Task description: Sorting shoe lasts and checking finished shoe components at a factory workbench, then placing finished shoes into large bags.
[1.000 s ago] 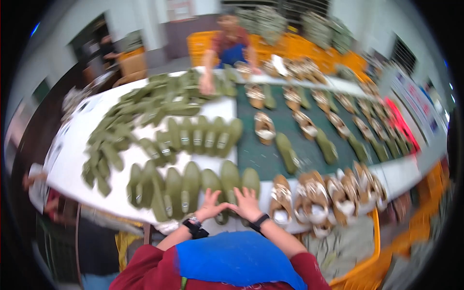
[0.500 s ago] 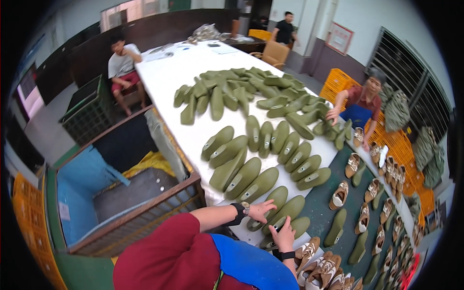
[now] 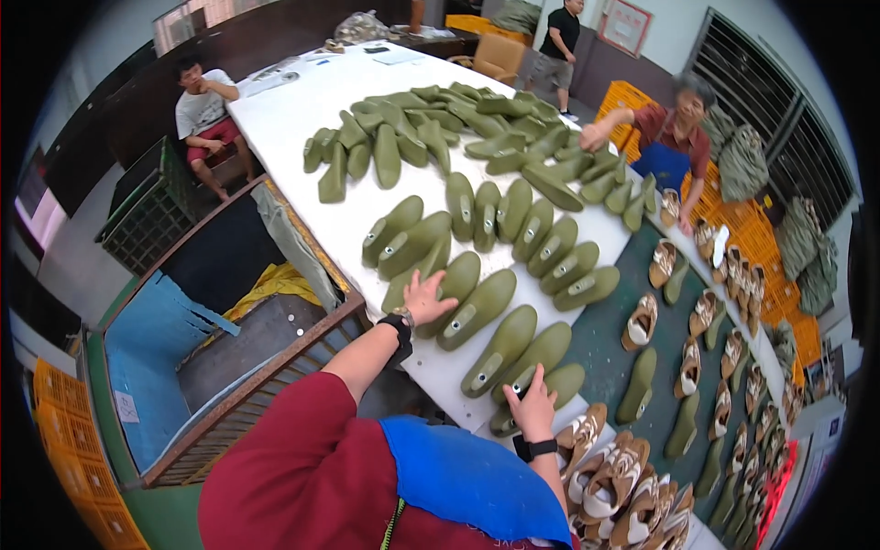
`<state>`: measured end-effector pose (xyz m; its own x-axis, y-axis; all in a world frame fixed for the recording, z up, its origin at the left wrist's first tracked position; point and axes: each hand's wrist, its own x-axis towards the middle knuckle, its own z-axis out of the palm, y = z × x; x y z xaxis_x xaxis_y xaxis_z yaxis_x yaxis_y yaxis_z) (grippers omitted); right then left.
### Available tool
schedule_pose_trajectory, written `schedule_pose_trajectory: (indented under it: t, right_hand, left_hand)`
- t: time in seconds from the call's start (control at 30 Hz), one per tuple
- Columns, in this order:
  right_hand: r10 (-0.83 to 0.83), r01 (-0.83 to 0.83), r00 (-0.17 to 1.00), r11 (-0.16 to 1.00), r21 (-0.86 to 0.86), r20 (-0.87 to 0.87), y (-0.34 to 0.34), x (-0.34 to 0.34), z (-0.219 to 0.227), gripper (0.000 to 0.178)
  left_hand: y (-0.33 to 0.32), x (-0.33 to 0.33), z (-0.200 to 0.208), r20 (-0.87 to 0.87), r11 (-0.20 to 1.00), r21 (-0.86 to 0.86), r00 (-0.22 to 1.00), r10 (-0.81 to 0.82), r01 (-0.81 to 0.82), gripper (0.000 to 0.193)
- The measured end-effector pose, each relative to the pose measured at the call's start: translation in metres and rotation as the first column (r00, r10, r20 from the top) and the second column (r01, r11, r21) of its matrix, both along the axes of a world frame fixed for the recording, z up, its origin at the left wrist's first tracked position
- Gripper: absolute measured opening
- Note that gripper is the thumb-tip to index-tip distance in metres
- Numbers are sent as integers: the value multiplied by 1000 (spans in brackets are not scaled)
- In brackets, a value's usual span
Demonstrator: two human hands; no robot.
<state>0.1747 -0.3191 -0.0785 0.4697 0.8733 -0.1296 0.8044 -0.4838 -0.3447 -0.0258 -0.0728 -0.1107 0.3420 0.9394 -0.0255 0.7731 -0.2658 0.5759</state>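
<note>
Olive-green shoe lasts (image 3: 502, 350) lie in short rows on the white table (image 3: 302, 128) before me. Over the left end of the middle row is my left hand (image 3: 427, 301), fingers spread, touching the top of a last (image 3: 456, 278). My right hand (image 3: 534, 405) rests on the heel end of the nearest group of lasts, its fingers stretched out and apart. Part of the last beneath that hand is hidden. Brown-and-white shoes (image 3: 616, 477) are packed close together just right of my right forearm.
A dark green belt (image 3: 600, 344) carries shoes and lasts on the right. Across it a co-worker (image 3: 678, 137) reaches to the heaped lasts (image 3: 412, 128). A blue-lined bin (image 3: 151, 339) stands left, beyond it a seated person (image 3: 206, 115). Orange crates (image 3: 742, 247) line the right.
My left hand has left the nearest lasts and moved forward and left to the middle row. My right hand stays by the near group, whose lasts are now less covered.
</note>
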Motion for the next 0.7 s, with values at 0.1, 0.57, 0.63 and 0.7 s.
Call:
schedule_pose_trajectory:
  t: [0.1, 0.57, 0.63, 0.7]
  right_hand:
    - [-1, 3, 1000, 998, 66, -31, 0, 0, -2, 86]
    - [-195, 192, 977, 981, -40, -91, -13, -1, 2, 87]
    - [-192, 187, 974, 981, -50, -116, -13, 1, 2, 90]
    - [-196, 193, 972, 980, -40, -126, -12, 2, 2, 91]
  left_hand:
    - [4, 8, -4, -38, 998, -17, 997, 63, -64, 68]
    - [-40, 34, -13, 23, 976, 33, 977, -214, 213, 57]
    - [-28, 37, -12, 30, 974, -3, 973, -228, 228, 52]
    - [-3, 33, -12, 287, 985, 75, 943, -170, 155, 39]
